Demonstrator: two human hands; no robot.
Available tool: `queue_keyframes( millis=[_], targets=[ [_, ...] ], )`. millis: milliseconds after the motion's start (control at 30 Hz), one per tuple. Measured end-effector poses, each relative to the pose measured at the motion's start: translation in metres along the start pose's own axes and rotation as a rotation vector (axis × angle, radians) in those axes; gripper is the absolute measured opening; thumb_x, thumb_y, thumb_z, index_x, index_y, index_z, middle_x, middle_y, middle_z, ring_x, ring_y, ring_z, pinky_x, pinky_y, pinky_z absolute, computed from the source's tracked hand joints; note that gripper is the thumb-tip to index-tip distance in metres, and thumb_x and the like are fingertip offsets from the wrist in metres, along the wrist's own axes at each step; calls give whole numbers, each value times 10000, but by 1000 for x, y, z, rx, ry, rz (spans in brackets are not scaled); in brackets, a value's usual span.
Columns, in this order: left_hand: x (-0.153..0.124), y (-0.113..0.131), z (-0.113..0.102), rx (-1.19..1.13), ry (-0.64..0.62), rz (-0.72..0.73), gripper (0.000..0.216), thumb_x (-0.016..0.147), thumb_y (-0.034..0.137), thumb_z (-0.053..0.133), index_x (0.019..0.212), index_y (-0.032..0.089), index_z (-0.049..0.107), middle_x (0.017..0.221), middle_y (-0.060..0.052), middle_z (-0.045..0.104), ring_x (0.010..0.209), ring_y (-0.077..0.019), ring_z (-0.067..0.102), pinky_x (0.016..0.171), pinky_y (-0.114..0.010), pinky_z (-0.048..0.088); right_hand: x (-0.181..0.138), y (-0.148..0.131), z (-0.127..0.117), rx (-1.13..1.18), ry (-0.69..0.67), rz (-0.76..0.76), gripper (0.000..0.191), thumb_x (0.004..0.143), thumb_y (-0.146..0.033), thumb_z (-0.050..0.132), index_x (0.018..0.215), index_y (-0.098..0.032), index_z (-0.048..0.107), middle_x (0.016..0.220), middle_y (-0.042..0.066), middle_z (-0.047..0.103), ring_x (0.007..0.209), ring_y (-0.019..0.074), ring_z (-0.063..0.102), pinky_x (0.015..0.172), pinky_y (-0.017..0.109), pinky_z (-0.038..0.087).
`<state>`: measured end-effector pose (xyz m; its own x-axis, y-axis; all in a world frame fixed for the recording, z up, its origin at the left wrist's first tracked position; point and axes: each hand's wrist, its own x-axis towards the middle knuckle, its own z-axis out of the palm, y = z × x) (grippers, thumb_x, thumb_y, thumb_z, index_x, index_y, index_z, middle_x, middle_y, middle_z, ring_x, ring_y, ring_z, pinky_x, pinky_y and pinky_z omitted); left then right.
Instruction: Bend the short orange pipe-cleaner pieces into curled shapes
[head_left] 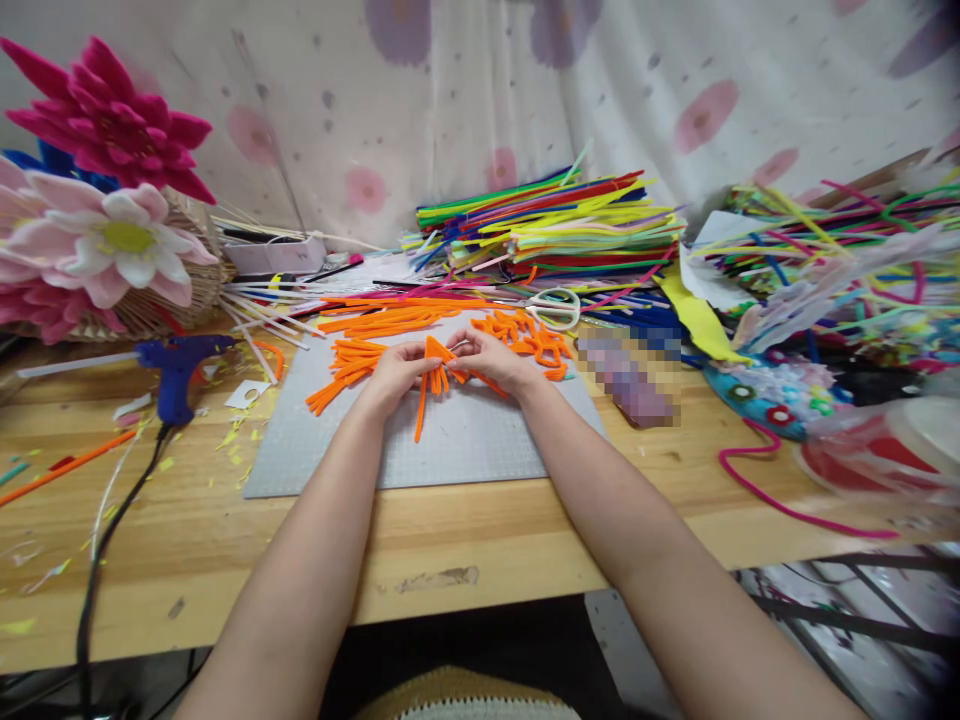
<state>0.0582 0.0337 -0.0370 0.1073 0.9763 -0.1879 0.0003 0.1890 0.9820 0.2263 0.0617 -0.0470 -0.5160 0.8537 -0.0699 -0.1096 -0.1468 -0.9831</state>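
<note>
Behind the wooden table [300, 560] hangs a flowery white curtain [457, 120]. Over the middle of the gray cutting mat [465, 455], the left hand [396, 375] and the right hand [493, 360] pinch a bunch of bent orange pipe cleaners [436, 352] between their fingers. Straight orange stems [351, 360] lie on the mat's left side, and curly orange pieces [523, 332] on its right. One blue glue gun [176, 378] is left of the mat.
</note>
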Motion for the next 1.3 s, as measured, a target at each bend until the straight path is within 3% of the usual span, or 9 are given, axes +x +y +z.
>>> queue_keyframes(
  millis=[633, 867, 1100, 1300],
  targets=[
    [-1, 2, 4, 15, 9, 59, 282, 552, 211, 674, 820, 141, 620, 708, -4, 644, 572, -106, 562, 524, -207, 385, 1, 3, -4, -42, -70, -42, 366, 562, -57, 619, 888, -173, 498, 798, -9, 598, 724, 100, 567, 624, 221, 463],
    [3, -3, 6, -33, -18, 76, 330, 496, 251, 754, 772, 125, 623, 734, -33, 662, 625, -125, 587, 639, -255, 440, 1, 0, -1, -100, -52, -43, 380, 540, -49, 623, 872, -180, 492, 799, -18, 577, 729, 97, 551, 624, 214, 466],
    [2, -2, 2, 6, -68, 89, 247, 541, 202, 675, 776, 137, 632, 708, -11, 651, 603, -115, 565, 601, -232, 420, 3, 5, -4, -56, -22, -53, 402, 546, -61, 616, 902, -187, 477, 778, -21, 556, 690, 92, 537, 577, 208, 457],
    [1, 0, 4, 70, -7, 113, 140, 574, 179, 596, 709, 156, 622, 607, 25, 600, 491, -80, 477, 503, -208, 366, 1, 0, 2, -53, 5, -44, 341, 545, -58, 596, 848, -177, 494, 732, -26, 548, 655, 85, 531, 557, 203, 457]
  ],
)
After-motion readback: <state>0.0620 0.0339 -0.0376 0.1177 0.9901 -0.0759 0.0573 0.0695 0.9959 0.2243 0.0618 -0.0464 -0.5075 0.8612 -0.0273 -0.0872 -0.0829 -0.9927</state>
